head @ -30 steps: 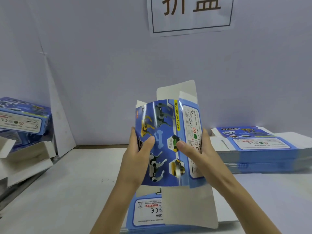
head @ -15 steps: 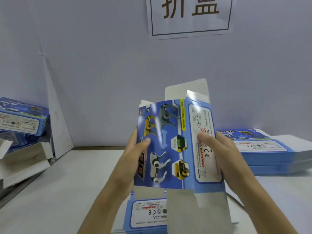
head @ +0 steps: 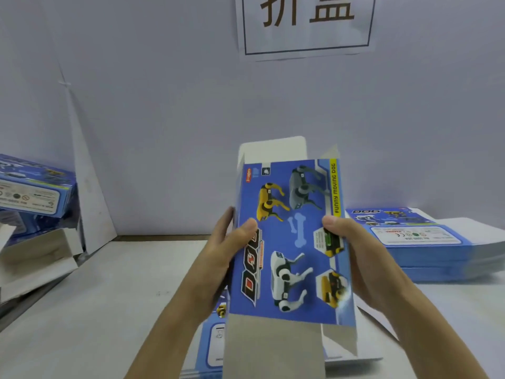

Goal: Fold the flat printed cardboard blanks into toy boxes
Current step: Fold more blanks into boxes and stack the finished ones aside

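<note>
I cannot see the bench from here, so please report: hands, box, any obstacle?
Left hand, right hand grip blue printed cardboard box blank by its sides. Upright, end flaps unfolded. Nothing in the way; stack of flat blue blanks at right.

The held box [head: 289, 242] hides the fingers of both hands: the left hand [head: 216, 263] and right hand [head: 366, 258] show only thumbs and palms. Its grey bottom flap [head: 273, 351] runs off the near edge and covers most of the flat blanks [head: 210, 343] beneath. The top edge cuts the wall sign [head: 306, 26], the left edge the folded boxes [head: 32, 192], and the right edge the stack of blanks [head: 437, 253], whose label print is too small to read.
</note>
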A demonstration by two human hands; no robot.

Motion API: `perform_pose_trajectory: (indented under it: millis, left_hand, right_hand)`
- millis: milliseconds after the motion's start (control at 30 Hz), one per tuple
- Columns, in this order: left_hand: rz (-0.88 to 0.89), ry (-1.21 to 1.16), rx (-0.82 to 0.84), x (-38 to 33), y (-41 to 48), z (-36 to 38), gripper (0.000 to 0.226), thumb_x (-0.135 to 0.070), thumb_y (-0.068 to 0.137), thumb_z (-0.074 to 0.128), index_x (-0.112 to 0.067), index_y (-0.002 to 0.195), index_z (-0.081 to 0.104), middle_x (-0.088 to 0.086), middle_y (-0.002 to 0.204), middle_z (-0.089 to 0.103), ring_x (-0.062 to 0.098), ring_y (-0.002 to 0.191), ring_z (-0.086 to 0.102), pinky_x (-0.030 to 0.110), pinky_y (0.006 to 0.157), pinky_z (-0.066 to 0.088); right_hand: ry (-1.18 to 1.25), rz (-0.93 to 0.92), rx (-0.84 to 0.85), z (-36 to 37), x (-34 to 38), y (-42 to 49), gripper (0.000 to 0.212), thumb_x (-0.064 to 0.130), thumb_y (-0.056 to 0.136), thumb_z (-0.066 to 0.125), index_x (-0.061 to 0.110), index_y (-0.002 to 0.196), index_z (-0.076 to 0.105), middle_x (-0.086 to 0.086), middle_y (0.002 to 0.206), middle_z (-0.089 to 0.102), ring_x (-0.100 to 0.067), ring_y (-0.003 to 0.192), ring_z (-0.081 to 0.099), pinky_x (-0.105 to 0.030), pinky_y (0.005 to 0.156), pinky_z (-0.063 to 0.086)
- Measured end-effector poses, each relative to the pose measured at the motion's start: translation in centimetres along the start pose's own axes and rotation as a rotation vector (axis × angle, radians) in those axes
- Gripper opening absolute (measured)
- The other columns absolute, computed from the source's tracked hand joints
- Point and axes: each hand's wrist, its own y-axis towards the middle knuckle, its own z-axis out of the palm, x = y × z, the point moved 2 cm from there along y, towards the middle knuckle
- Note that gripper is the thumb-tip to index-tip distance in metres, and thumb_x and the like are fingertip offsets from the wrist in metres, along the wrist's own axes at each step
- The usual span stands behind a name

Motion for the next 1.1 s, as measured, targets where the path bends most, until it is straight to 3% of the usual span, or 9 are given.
perform_pose_trajectory:
  millis: [100,167,267,333,500,733,900,1000,1100]
  left_hand:
    - [-0.023,-0.031,0.018,-0.1,-1.1,0.1,0.074,-0.041,0.062,0.086,-0.025,0.124,0.05,0.006,0.1,0.074,0.026,0.08,0.073,0.028,0.058,0.057]
    - [0.001,0.007,-0.087,-0.3,-1.2,0.1,0.081,-0.047,0.053,0.087,-0.021,0.12,0.05,0.005,0.096,0.075,0.025,0.079,0.074,0.031,0.062,0.059]
    - [0.019,0.004,-0.147,-0.3,-0.9,0.0,0.093,-0.065,0.042,0.085,-0.026,0.118,0.049,0.001,0.1,0.074,0.022,0.082,0.074,0.036,0.072,0.06]
    - [0.023,0.059,-0.175,-0.5,-1.1,0.0,0.09,-0.067,0.035,0.082,-0.032,0.111,0.048,-0.003,0.1,0.074,0.017,0.08,0.073,0.032,0.069,0.06]
    - [0.079,0.145,-0.298,-0.1,-1.0,-1.0,0.069,-0.055,0.045,0.08,-0.02,0.101,0.059,-0.002,0.085,0.076,0.018,0.071,0.073,0.031,0.058,0.059]
    - [0.083,-0.129,-0.084,-0.5,-1.1,-1.2,0.06,-0.039,0.055,0.077,-0.017,0.108,0.059,0.009,0.097,0.075,0.029,0.082,0.073,0.036,0.059,0.06]
    - [0.131,-0.062,-0.181,-0.3,-1.0,-1.3,0.047,-0.035,0.063,0.073,-0.018,0.105,0.059,0.005,0.091,0.075,0.027,0.076,0.073,0.032,0.054,0.058]
    - [0.143,-0.078,-0.13,-0.5,-1.0,-1.4,0.054,-0.037,0.062,0.074,-0.017,0.109,0.059,0.008,0.095,0.075,0.03,0.08,0.073,0.035,0.059,0.059]
    - [0.146,-0.04,-0.168,-0.4,-0.9,-1.5,0.049,-0.037,0.062,0.073,-0.019,0.105,0.059,0.005,0.09,0.076,0.027,0.076,0.074,0.034,0.056,0.059]
  right_hand:
    - [-0.059,0.034,-0.107,-0.4,-0.4,0.4,0.029,0.03,0.089,0.056,0.018,0.063,0.049,0.009,0.048,0.049,-0.004,0.043,0.048,-0.022,0.047,0.039]
    - [-0.09,0.022,-0.095,-0.1,0.4,0.1,0.028,0.029,0.094,0.054,0.014,0.07,0.055,0.007,0.059,0.063,-0.008,0.054,0.061,-0.022,0.049,0.045]
    - [-0.206,-0.035,-0.007,-0.4,0.8,0.1,0.044,0.048,0.073,0.064,0.008,0.093,0.069,-0.003,0.088,0.076,-0.019,0.081,0.074,-0.028,0.064,0.058]
    - [-0.242,-0.039,-0.009,-0.7,0.9,-0.2,0.053,0.048,0.067,0.067,0.006,0.099,0.068,-0.009,0.093,0.076,-0.026,0.086,0.073,-0.037,0.072,0.057]
    - [-0.196,-0.115,-0.06,-1.4,1.4,-0.3,0.022,0.02,0.087,0.06,0.005,0.103,0.065,-0.012,0.092,0.075,-0.026,0.086,0.073,-0.031,0.065,0.057]
    - [-0.213,-0.14,-0.126,-1.2,1.8,-0.6,0.047,0.05,0.058,0.075,0.012,0.086,0.071,-0.012,0.089,0.075,-0.03,0.085,0.072,-0.043,0.078,0.056]
    - [-0.256,-0.167,-0.181,-0.6,1.4,-0.5,0.042,0.041,0.064,0.072,0.01,0.092,0.07,-0.007,0.083,0.075,-0.023,0.08,0.073,-0.04,0.072,0.058]
    - [-0.234,-0.151,-0.152,-0.4,1.5,-0.5,0.041,0.042,0.063,0.072,0.014,0.092,0.07,-0.003,0.082,0.076,-0.017,0.078,0.073,-0.027,0.061,0.057]
    - [-0.246,-0.142,-0.156,-0.6,1.5,-0.5,0.042,0.042,0.064,0.072,0.011,0.093,0.07,-0.004,0.082,0.076,-0.019,0.078,0.073,-0.028,0.064,0.056]
